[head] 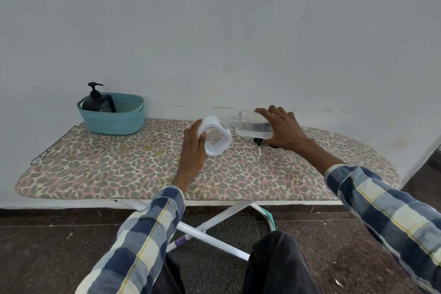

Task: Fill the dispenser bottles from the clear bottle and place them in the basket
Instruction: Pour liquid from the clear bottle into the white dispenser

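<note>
both hands are gripping: the left hand [192, 148] wraps its fingers and thumb round the white dispenser bottle [216, 136], and the right hand [282, 127] is curled over the top of the clear bottle [253, 126], holding it tipped nearly flat with its neck [230, 121] pointing left. the clear bottle's mouth meets the open top of the white dispenser bottle, which stands tilted on the ironing board [119, 174] near the middle of the far edge. clear liquid lies along the lower side of the clear bottle. a black pump head [259, 143] with its thin white tube lies on the board just under the clear bottle, touching the heel of the right hand or very close to it; i cannot tell which.

at the far left corner of the board sits the teal basket [114, 122], close to the wall [214, 31], with a black dispenser bottle [95, 100] upright in its left part and open room in its right part. the basket is well apart from the hands, and the leopard-print cover between them is bare, as is the whole near strip of the board along its front edge. a wire rest [52, 143] sticks out past the board's left end. the board's right end curves round past the right forearm. white crossed legs [210, 222] show below the front edge over dark floor.
</note>
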`<act>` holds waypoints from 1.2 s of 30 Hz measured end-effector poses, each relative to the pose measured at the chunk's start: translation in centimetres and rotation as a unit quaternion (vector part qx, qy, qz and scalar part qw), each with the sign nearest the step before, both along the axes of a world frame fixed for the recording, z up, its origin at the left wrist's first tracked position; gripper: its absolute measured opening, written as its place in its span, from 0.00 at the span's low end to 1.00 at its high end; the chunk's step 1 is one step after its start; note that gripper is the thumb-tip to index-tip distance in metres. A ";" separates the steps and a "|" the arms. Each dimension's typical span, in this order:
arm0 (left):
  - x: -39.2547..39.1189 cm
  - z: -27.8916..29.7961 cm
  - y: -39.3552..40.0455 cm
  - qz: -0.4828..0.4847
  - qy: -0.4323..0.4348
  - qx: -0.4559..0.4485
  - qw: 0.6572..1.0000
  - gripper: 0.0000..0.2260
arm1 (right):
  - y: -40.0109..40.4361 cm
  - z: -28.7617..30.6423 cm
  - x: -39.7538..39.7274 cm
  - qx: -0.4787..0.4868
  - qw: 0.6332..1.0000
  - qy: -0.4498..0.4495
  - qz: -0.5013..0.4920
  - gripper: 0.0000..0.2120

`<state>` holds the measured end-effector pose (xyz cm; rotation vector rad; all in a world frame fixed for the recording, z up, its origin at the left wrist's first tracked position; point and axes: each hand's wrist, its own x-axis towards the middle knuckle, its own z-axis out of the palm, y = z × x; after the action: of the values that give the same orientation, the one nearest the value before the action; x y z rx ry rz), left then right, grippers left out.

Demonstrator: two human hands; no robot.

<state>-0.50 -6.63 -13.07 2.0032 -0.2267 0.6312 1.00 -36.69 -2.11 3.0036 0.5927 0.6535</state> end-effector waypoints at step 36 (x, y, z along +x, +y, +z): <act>0.2 -0.3 0.1 0.001 -0.011 0.000 1.000 0.19 | 0.3 2.1 0.1 -0.038 0.999 -0.015 0.007 0.44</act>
<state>-0.32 -6.57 -13.32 1.9982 -0.2371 0.6547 1.09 -36.38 -0.04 2.9163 0.6216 0.6609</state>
